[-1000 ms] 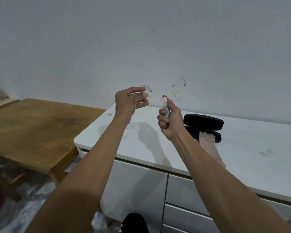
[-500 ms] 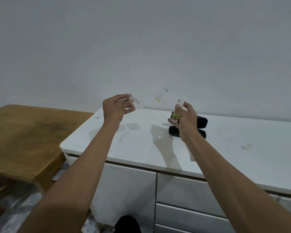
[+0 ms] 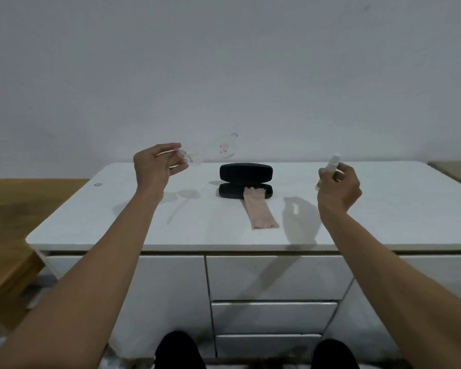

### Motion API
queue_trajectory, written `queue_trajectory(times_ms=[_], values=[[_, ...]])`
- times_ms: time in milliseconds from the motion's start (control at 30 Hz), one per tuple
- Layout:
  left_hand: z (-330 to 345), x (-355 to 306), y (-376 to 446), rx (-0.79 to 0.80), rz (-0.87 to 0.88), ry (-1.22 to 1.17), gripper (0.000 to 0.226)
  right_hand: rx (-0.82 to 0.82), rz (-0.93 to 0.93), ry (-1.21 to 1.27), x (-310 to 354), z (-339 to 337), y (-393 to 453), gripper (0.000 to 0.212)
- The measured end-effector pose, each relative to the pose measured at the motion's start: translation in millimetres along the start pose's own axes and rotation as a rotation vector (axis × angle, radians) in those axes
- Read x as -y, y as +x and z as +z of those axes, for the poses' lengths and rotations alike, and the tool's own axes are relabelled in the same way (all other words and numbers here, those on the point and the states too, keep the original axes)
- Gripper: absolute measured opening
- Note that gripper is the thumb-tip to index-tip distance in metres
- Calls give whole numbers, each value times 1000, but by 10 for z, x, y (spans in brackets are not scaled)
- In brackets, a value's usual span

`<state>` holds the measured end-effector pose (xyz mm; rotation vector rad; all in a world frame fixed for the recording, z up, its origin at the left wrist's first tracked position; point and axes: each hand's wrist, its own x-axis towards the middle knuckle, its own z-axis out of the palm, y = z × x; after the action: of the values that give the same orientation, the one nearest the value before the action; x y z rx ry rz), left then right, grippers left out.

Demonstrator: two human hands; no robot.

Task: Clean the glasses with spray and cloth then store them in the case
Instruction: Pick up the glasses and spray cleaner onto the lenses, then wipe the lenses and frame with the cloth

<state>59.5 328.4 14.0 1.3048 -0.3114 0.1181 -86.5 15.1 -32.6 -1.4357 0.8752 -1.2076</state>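
1. Clear glasses held up in the air left of the case, pinched by one end in left hand, fingers curled shut on them
2. Right hand wrapped round spray bottle, well apart from glasses
3. Risk: thin one-point pinch, frame could slip or twist and drop on white cabinet top
4. Black case lies open, pink cloth hanging out of lower half, no glasses inside

Two bare forearms rise from the lower corners of the frame, sleeveless as far as the edges show, without watch, ring or band. The left hand and right hand are ungloved. At the bottom centre, two rounded black shapes, probably dark-clothed knees.
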Motion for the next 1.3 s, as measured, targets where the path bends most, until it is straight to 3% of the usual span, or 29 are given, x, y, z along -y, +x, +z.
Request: queue_trajectory(times_ms=[233, 500, 600, 700, 800, 900, 1000, 1100, 1300], values=[[309, 100, -119, 52, -22, 11, 24, -69, 41, -152, -225, -579, 156, 31], [513, 164, -172, 72, -47, -6, 24, -36, 84, -258, -434, -676, 114, 38], [529, 183, -171, 67, -57, -14, 25, -125, -55, -388, -425, -634, 61, 61], [528, 203, -154, 68, -55, -12, 23, -153, -341, -415, -369, -534, -24, 59], [518, 230, -134, 65, -54, -3, 23, 46, -574, -320, -294, -386, -130, 42], [486, 257, -128, 56, -56, -1, 21, 482, -535, -294, -215, -193, -270, 24], [447, 282, -132, 49, -69, -28, 20, 839, -468, -492, -213, -25, -392, 23], [418, 298, -132, 40, -72, -21, 20, 997, -446, -615, -227, 68, -454, 30], [387, 324, -117, 27, -85, -20, 18, 1127, -565, -822, -265, 220, -439, 34]])
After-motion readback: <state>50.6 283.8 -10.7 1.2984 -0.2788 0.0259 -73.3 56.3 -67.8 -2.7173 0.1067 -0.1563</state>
